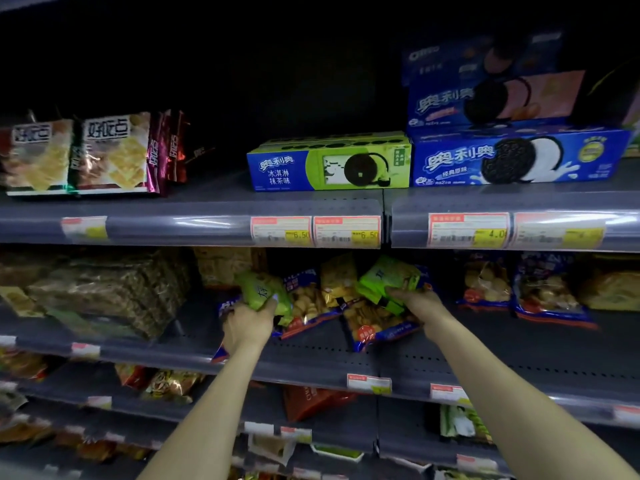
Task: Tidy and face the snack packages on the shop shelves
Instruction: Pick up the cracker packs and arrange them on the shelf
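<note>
Both my arms reach into the middle shelf (311,358). My left hand (247,323) grips a green snack bag (263,291) held just above the shelf. My right hand (417,301) grips a second green snack bag (388,280), tilted and a little higher. Between and under them lie several blue-edged biscuit bags (374,327), slumped flat and askew. A yellow bag (337,278) stands behind them.
The upper shelf holds a green Oreo box (329,164), stacked blue Oreo boxes (519,157) and cracker bags (76,154) at left. Brown wrapped packs (104,292) fill the middle shelf's left; more biscuit bags (547,292) stand at right. Lower shelves carry assorted packets.
</note>
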